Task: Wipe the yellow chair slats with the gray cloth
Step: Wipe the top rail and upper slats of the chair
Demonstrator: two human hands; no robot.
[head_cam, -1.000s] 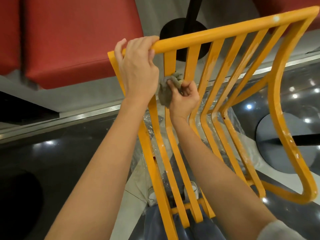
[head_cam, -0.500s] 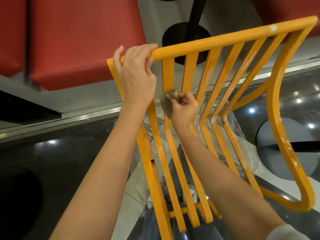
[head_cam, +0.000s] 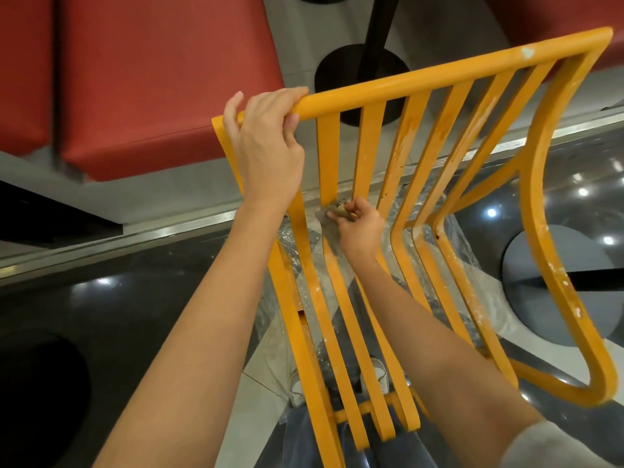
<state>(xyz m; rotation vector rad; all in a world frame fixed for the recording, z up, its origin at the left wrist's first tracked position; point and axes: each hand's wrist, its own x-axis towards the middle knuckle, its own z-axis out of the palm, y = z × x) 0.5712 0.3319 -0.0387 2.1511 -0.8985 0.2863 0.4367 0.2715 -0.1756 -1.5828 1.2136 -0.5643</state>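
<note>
Yellow slatted chair frame [head_cam: 537,184] held up & tilted in front of the person, top rail running from upper left to upper right. Left hand [head_cam: 266,150] grips that rail near its left corner: fingers curled over the top, thumb on the near side. Right hand [head_cam: 359,228] sits lower, approx at the bend of the slats, fingers curled tight round a bunched gray cloth [head_cam: 332,214], pinching it against the second slat from the left [head_cam: 329,163]. Only a small bit of cloth shows past the fingers; rest hidden by the hand. White specks & smears on several slats to the right and on the right side rail. Below the frame: crumpled clear plastic sheet [head_cam: 452,238] on a glossy dark floor [head_cam: 152,292] w/ light reflections. Red padded seats [head_cam: 152,79] upper left, black pedestal base [head_cam: 361,72] behind the rail. Person's jeans & white shoes [head_cam: 378,369] visible thru the slats near the bottom.
</note>
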